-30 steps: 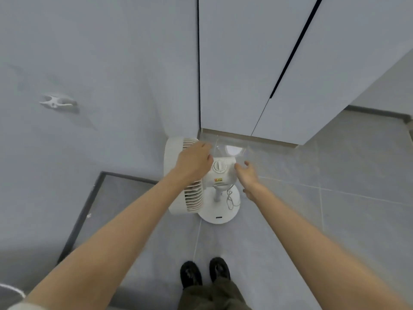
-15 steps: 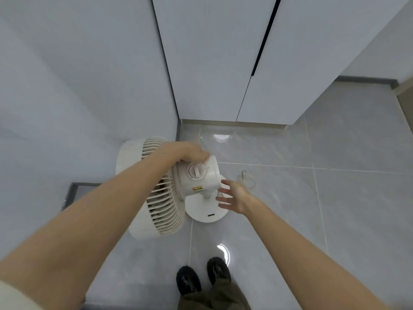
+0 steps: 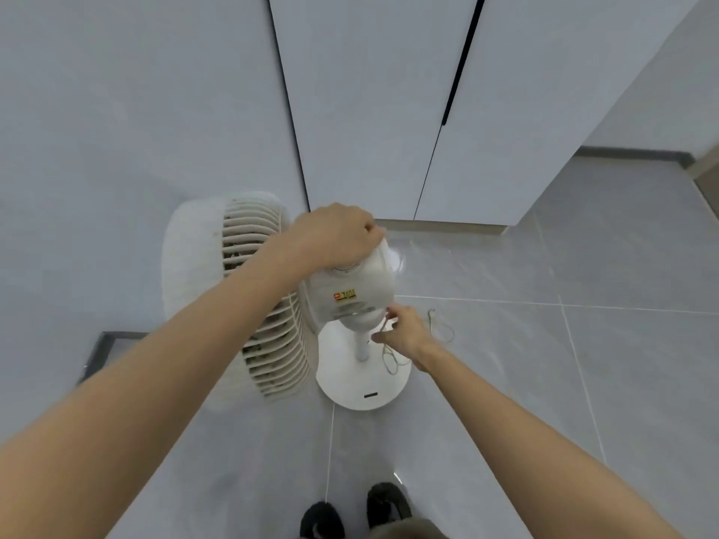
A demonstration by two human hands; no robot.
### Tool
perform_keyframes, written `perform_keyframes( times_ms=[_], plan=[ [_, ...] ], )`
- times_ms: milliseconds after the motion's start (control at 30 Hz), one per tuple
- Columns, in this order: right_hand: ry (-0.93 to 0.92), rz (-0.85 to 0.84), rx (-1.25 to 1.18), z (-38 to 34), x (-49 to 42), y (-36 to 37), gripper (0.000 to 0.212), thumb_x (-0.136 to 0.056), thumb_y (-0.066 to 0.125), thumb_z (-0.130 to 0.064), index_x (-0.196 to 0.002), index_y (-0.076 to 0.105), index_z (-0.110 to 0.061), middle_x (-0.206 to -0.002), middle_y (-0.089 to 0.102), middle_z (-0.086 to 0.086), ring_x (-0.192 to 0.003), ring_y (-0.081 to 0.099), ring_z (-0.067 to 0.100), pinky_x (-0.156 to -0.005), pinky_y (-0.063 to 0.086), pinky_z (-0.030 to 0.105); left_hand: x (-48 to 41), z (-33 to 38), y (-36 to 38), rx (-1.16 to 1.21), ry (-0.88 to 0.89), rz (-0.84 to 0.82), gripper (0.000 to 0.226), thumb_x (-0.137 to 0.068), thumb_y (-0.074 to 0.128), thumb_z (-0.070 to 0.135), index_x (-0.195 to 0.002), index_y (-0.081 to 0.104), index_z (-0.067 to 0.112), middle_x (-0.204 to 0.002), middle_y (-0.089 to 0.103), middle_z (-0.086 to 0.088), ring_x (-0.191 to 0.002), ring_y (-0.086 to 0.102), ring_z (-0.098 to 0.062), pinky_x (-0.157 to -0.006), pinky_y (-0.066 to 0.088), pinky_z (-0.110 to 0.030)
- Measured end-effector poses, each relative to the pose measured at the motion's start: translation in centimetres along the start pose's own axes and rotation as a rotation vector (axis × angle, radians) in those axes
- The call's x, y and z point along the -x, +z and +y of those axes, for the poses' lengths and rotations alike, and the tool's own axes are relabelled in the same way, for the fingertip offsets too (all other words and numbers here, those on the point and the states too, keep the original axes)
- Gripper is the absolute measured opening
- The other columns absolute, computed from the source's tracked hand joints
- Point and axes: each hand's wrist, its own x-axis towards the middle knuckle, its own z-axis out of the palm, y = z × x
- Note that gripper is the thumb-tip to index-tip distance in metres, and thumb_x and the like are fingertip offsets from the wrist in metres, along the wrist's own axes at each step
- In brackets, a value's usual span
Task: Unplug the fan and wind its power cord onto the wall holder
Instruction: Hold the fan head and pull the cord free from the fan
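The fan (image 3: pixel 272 301) stands on the floor (image 3: pixel 544 383) in the corner by the wall (image 3: pixel 97 149), with its round base (image 3: pixel 365 387) flat on the tiles. Its grille faces left toward the wall, the motor housing points right, and the short pole runs upright.

The left hand (image 3: pixel 334 235) is clenched over the top of the housing, steadying it. The right hand (image 3: pixel 404 332) reaches in below the housing, fingers part-curled around the cord (image 3: pixel 389 359); whether it is truly grasping the cord, I cannot tell.

The cord is thin, pale and limp. It drops in loose loops over the base, with another loop (image 3: pixel 441 328) on the floor just to the right. It should be light and easy to tangle, so it is best gathered near the pole and fed hand over hand. The plastic fan looks light but top-heavy, so holding the housing suits it. No plug or holder is in view.
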Motion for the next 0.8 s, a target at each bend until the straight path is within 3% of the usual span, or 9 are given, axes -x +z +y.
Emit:
perform_keyframes(
  times_ms=[67,167,267,333,367,467,533,667,800],
  plan=[
    [-0.056,0.061,0.065,1.6,-1.7,1.8,0.044,-0.063,0.082,-0.02,-0.101,0.061,-0.026,-0.112,0.055,0.008,-0.108,0.051,0.027,-0.09,0.047,0.038,0.9,-0.2,0.2,-0.013,0.02,0.008,0.044,-0.097,0.029,0.048,-0.126,0.055,0.028,-0.125,0.06,0.002,-0.112,0.054,-0.024,-0.09,0.04,-0.034],
    [-0.132,0.205,-0.017,2.7,-3.5,3.8,0.05,-0.057,0.084,-0.035,-0.096,0.057,-0.022,-0.104,0.063,0.013,-0.098,0.059,0.029,-0.075,0.048,0.032,1.6,-0.4,0.6,-0.035,0.013,-0.022,0.055,-0.09,0.031,0.065,-0.134,0.044,0.036,-0.134,0.055,0.002,-0.117,0.051,-0.024,-0.093,0.038,-0.034],
    [-0.136,0.216,-0.255,1.5,-2.5,4.9,0.079,-0.068,0.085,-0.027,-0.132,0.039,-0.023,-0.118,0.06,0.006,-0.105,0.057,0.026,-0.081,0.052,0.038,1.9,-0.5,0.9,-0.158,0.01,-0.112,0.084,-0.071,0.05,0.079,-0.141,0.031,0.035,-0.132,0.054,0.003,-0.112,0.053,-0.024,-0.096,0.043,-0.036],
    [-0.051,0.198,-0.535,1.1,-2.5,5.6,0.091,-0.078,0.079,-0.019,-0.146,0.019,-0.03,-0.125,0.052,0.005,-0.103,0.053,0.023,-0.07,0.05,0.027,1.8,-0.7,1.1,-0.226,0.034,-0.117,0.098,-0.061,0.067,0.073,-0.141,0.028,0.033,-0.129,0.055,0.004,-0.112,0.054,-0.024,-0.097,0.046,-0.039],
    [-0.014,0.203,-0.61,0.9,-2.5,5.8,0.089,-0.079,0.077,-0.018,-0.146,0.019,-0.03,-0.123,0.051,0.003,-0.101,0.051,0.022,-0.066,0.049,0.023,1.7,-0.8,1.2,-0.244,0.038,-0.102,0.101,-0.057,0.073,0.07,-0.14,0.029,0.032,-0.127,0.055,0.004,-0.11,0.054,-0.024,-0.096,0.047,-0.04],
    [-0.043,0.28,-0.472,0.8,-3.0,6.3,0.072,-0.065,0.087,-0.016,-0.123,0.045,-0.019,-0.101,0.058,-0.001,-0.103,0.058,0.028,-0.077,0.05,0.035,1.5,-0.8,1.1,-0.295,0.03,-0.054,0.103,-0.049,0.081,0.063,-0.135,0.035,0.03,-0.118,0.057,0.004,-0.101,0.054,-0.023,-0.087,0.049,-0.037],
    [-0.083,0.305,-0.429,0.8,-3.1,6.2,0.063,-0.06,0.089,-0.014,-0.11,0.052,-0.016,-0.095,0.06,-0.001,-0.095,0.059,0.026,-0.071,0.048,0.031,1.5,-0.7,1.0,-0.351,0.04,-0.01,0.097,-0.049,0.08,0.062,-0.131,0.04,0.03,-0.114,0.059,0.005,-0.094,0.053,-0.021,-0.078,0.045,-0.033],
    [-0.097,0.327,-0.407,0.4,-3.0,6.2,0.051,-0.063,0.086,-0.015,-0.104,0.054,-0.014,-0.097,0.063,0.003,-0.083,0.054,0.02,-0.056,0.043,0.023,2.2,-0.9,0.8,-0.352,0.082,0.053,0.083,-0.049,0.079,0.062,-0.121,0.048,0.034,-0.104,0.061,0.01,-0.089,0.053,-0.019,-0.072,0.04,-0.03],
    [-0.066,0.322,-0.343,0.4,-2.7,6.3,0.049,-0.065,0.083,-0.017,-0.107,0.057,-0.016,-0.1,0.066,0.006,-0.085,0.057,0.022,-0.062,0.047,0.029,3.1,-0.9,0.6,-0.325,0.107,0.089,0.078,-0.049,0.081,0.058,-0.117,0.053,0.034,-0.094,0.059,0.011,-0.085,0.051,-0.017,-0.069,0.039,-0.029]
  ],
)
